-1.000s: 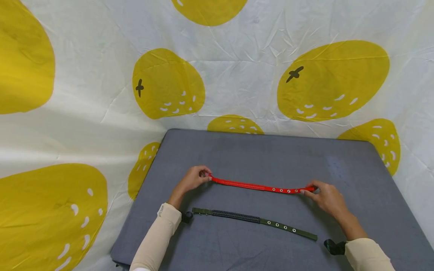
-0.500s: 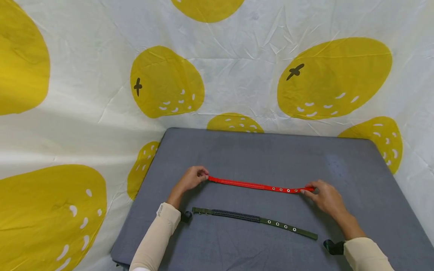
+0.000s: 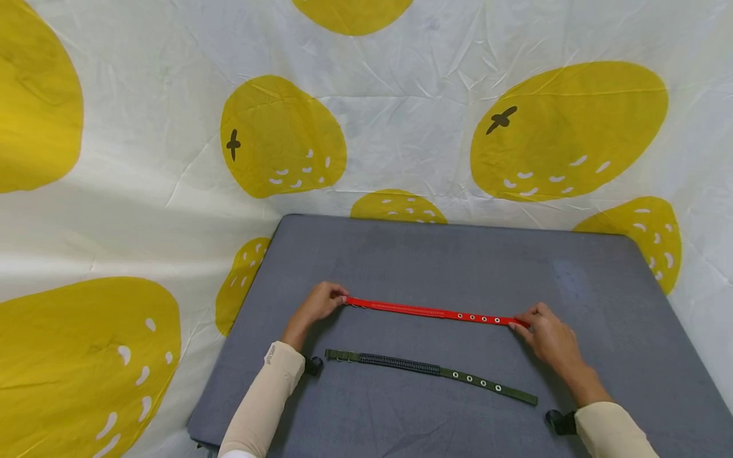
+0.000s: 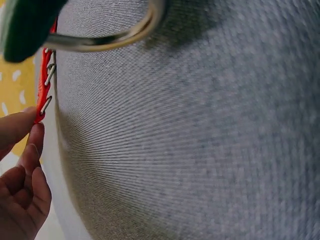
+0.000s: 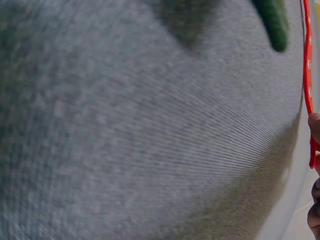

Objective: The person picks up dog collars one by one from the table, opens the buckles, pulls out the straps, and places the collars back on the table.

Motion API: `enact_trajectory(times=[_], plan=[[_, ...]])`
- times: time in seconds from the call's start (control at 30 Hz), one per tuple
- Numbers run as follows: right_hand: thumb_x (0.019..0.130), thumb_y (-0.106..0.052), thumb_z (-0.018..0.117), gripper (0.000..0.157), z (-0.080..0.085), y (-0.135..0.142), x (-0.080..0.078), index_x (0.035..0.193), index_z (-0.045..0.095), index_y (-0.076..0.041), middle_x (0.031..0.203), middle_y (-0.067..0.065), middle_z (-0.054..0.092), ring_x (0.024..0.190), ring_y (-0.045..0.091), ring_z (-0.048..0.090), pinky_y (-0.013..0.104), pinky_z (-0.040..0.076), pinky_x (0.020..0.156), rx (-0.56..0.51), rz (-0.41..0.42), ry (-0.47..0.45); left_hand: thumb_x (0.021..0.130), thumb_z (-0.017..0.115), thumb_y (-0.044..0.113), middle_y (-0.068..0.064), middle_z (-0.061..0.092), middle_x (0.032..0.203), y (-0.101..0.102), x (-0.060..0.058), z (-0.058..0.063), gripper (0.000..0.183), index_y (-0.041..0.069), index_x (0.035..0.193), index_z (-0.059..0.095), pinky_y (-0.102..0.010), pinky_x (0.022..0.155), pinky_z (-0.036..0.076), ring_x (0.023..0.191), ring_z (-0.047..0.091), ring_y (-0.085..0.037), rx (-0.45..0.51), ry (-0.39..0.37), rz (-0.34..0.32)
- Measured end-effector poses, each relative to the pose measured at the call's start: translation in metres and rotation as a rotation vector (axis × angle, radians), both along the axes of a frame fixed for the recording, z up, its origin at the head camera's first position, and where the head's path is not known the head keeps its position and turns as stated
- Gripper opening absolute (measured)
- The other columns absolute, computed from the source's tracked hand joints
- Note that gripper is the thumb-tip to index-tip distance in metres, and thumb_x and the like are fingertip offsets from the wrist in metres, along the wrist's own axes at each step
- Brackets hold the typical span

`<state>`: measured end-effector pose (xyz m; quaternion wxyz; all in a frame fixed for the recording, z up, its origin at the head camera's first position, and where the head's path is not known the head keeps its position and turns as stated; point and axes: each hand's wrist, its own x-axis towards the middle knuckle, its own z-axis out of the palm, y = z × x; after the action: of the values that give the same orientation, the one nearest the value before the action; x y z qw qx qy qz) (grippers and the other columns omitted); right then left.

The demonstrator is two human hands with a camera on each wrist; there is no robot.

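Observation:
A red collar with metal eyelets lies stretched between my two hands across the table. My left hand pinches its left end between thumb and fingertip; metal loops show on that end of the red collar in the left wrist view. My right hand pinches the eyelet end, and a short tip of the red collar pokes out past the thumb in the right wrist view. Nearer to me lies a dark green collar, flat and untouched, with eyelets toward its right end. Its metal ring looms close in the left wrist view.
Both collars are on a grey cloth-covered table. Behind it and to the left hangs a white curtain printed with yellow fruit. Dark straps sit at my wrists, below the cream sleeves.
My left hand has shifted slightly left, drawing the red collar with it. The collar now runs straighter, and its right end no longer bows. The green collar stays put.

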<state>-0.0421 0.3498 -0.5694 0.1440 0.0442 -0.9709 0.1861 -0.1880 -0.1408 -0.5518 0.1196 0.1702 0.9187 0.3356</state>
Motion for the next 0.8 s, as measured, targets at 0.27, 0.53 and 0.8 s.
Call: enact_trajectory(times=[0.27, 0.53, 0.8], plan=[[0.075, -0.011, 0.086, 0.017, -0.008, -0.002, 0.001, 0.088, 0.076, -0.008, 0.081, 0.004, 0.059, 0.059, 0.016, 0.052, 0.030, 0.034, 0.045, -0.005, 0.019, 0.079, 0.090, 0.073, 0.005, -0.003, 0.069, 0.080, -0.001, 0.000, -0.004, 0.004, 0.008, 0.091, 0.076, -0.027, 0.067, 0.050, 0.070, 0.057, -0.011, -0.009, -0.014, 0.042], [0.072, -0.007, 0.086, 0.013, -0.014, -0.003, -0.001, 0.081, 0.076, -0.008, 0.080, 0.003, 0.061, 0.057, 0.019, 0.056, 0.031, 0.037, 0.043, 0.036, 0.035, 0.113, 0.091, 0.073, 0.007, -0.003, 0.069, 0.079, -0.004, -0.001, -0.007, 0.004, 0.008, 0.093, 0.076, -0.027, 0.066, 0.048, 0.069, 0.055, -0.012, -0.026, -0.018, 0.032], [0.079, -0.013, 0.084, 0.016, -0.008, -0.004, 0.002, 0.091, 0.075, -0.005, 0.084, 0.009, 0.067, 0.065, 0.027, 0.062, 0.043, 0.046, 0.050, -0.021, -0.012, 0.065, 0.095, 0.069, 0.011, -0.003, 0.068, 0.084, -0.008, 0.000, -0.006, 0.010, 0.007, 0.102, 0.074, -0.028, 0.067, 0.049, 0.072, 0.057, -0.012, -0.020, -0.030, 0.023]])
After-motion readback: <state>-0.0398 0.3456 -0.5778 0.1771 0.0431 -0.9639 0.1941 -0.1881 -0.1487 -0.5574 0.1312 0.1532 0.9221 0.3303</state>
